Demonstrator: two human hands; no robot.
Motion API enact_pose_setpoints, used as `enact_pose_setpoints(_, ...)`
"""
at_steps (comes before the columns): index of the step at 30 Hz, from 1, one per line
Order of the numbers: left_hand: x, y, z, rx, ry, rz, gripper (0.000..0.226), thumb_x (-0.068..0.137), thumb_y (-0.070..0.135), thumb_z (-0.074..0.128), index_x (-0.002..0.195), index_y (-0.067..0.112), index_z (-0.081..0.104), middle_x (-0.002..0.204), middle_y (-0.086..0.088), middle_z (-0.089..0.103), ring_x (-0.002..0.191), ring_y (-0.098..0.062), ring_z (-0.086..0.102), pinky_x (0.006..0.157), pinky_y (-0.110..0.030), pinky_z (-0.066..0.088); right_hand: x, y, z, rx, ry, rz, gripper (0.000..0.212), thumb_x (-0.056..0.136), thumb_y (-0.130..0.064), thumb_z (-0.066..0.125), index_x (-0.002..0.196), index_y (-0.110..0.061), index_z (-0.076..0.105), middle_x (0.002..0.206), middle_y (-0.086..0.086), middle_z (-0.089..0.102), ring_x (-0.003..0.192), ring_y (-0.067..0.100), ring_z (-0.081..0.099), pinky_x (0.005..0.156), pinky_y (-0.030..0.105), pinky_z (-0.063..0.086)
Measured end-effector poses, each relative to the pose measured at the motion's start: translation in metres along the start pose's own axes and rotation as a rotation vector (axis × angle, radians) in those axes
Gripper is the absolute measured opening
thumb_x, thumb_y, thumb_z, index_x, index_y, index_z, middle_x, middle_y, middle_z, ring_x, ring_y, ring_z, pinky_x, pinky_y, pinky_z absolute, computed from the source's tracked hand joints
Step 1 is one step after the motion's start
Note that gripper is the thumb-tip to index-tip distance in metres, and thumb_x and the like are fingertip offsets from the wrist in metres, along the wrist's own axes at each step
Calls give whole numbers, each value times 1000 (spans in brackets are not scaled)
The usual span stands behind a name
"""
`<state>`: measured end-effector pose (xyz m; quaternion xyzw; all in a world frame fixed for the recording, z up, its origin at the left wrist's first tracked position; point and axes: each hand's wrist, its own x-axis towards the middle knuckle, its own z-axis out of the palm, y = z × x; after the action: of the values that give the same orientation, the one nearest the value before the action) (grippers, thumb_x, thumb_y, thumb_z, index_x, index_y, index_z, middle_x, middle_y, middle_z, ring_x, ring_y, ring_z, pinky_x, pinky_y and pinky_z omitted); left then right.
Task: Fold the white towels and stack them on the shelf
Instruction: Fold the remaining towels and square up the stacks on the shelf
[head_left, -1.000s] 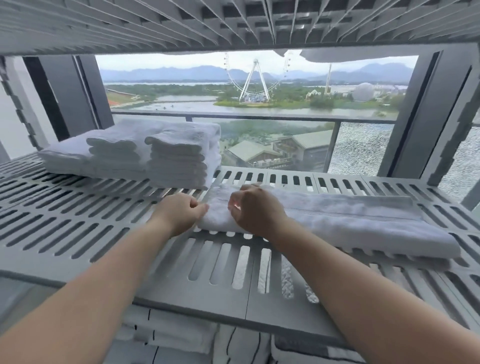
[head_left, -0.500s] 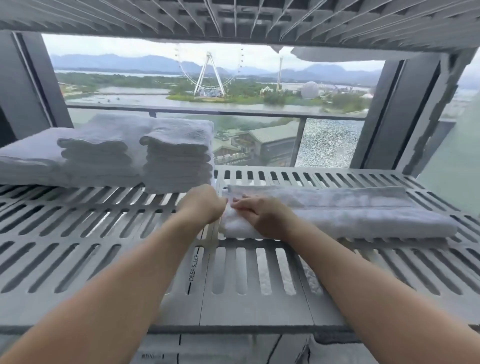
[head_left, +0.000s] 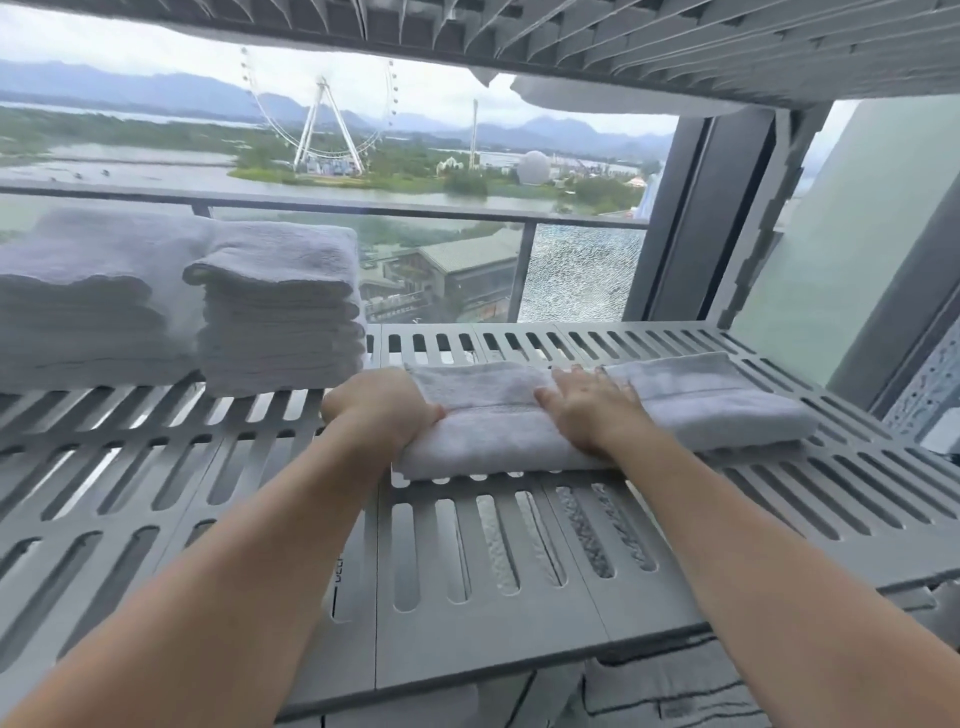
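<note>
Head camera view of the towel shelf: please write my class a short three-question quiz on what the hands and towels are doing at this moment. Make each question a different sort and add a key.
1. True or false: the right hand lies flat, fingers straight, on top of the long towel.
2. Multiple choice: the stack of folded towels stands on the shelf
A) to the left of the long towel
B) on top of it
C) to its right
3. Fill the gap: the left hand grips the long towel at its ___ end.
Key: 1 true; 2 A; 3 left.
</note>
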<state>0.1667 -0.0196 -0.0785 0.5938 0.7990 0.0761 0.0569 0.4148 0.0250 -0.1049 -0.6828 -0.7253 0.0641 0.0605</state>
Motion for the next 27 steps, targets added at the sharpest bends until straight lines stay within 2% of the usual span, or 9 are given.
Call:
enact_pose_setpoints(4, -1, -2, -5, -57, -129, 80, 48, 81, 68, 53, 98, 24, 56, 100, 0, 54, 104, -28, 58, 91, -40, 50, 1, 0, 1, -17, -27, 6, 77, 95, -70, 11, 159, -27, 7, 167, -6, 2, 154, 21, -2, 122, 53, -1)
enact_pose_setpoints(7, -4, -4, -8, -135, -129, 87, 38, 81, 56, 60, 79, 18, 56, 93, 1, 58, 94, -25, 58, 78, -32, 49, -1, 2, 2, 0, 17, -19, 72, 100, -61, 12, 159, -21, 11, 167, -5, 7, 154, 20, 4, 123, 50, 2)
enact_pose_setpoints(9, -8, -5, -9, -242, -106, 84, 27, 83, 43, 63, 74, 18, 58, 89, -2, 63, 88, -24, 60, 69, -30, 47, -3, 6, 3, 62, 93, -36, 61, 103, -50, 20, 155, -19, 31, 163, 1, 27, 151, 24, 22, 123, 50, 13)
enact_pose_setpoints(12, -13, -7, -9, -535, -110, 57, 22, 88, 32, 68, 93, 10, 70, 96, -8, 69, 94, -27, 67, 84, -37, 57, -7, 14, 2, 197, 228, -51, 42, 100, -34, 35, 125, -16, 62, 133, 10, 63, 121, 32, 56, 105, 45, 43)
enact_pose_setpoints(14, -15, -7, -11, -632, -116, 43, 36, 92, 34, 68, 111, 3, 68, 110, -13, 69, 103, -31, 67, 94, -42, 55, -9, 17, 3, 233, 312, -72, 35, 97, -30, 43, 113, -13, 70, 115, 8, 72, 105, 29, 63, 93, 39, 50)
enact_pose_setpoints(17, -20, -2, -13, -568, -60, 57, 47, 99, 40, 57, 122, -1, 63, 121, -18, 65, 110, -34, 63, 98, -40, 51, -9, 18, 4, 232, 351, -96, 29, 96, -29, 50, 107, -17, 74, 105, 4, 75, 94, 25, 66, 85, 33, 52)
enact_pose_setpoints(20, -24, 3, -15, -567, 4, 82, 50, 101, 41, 51, 118, -4, 64, 120, -22, 65, 109, -37, 61, 94, -40, 51, -8, 18, 5, 219, 360, -92, 30, 95, -31, 51, 98, -13, 74, 95, 6, 76, 84, 25, 66, 78, 33, 54)
enact_pose_setpoints(25, -31, 16, -24, -734, 39, 70, 41, 101, 32, 53, 119, -3, 62, 117, -25, 64, 106, -41, 63, 90, -43, 55, -13, 16, 4, 229, 523, -55, 25, 87, -38, 66, 76, -18, 78, 79, -2, 75, 68, 17, 61, 63, 25, 48)
enact_pose_setpoints(27, -36, 27, -31, -879, 11, 39, 34, 100, 24, 54, 123, 1, 60, 119, -23, 63, 105, -42, 64, 91, -53, 56, -13, 15, 2, 222, 474, -75, 24, 87, -37, 65, 76, -19, 77, 81, -1, 75, 74, 19, 64, 68, 28, 53)
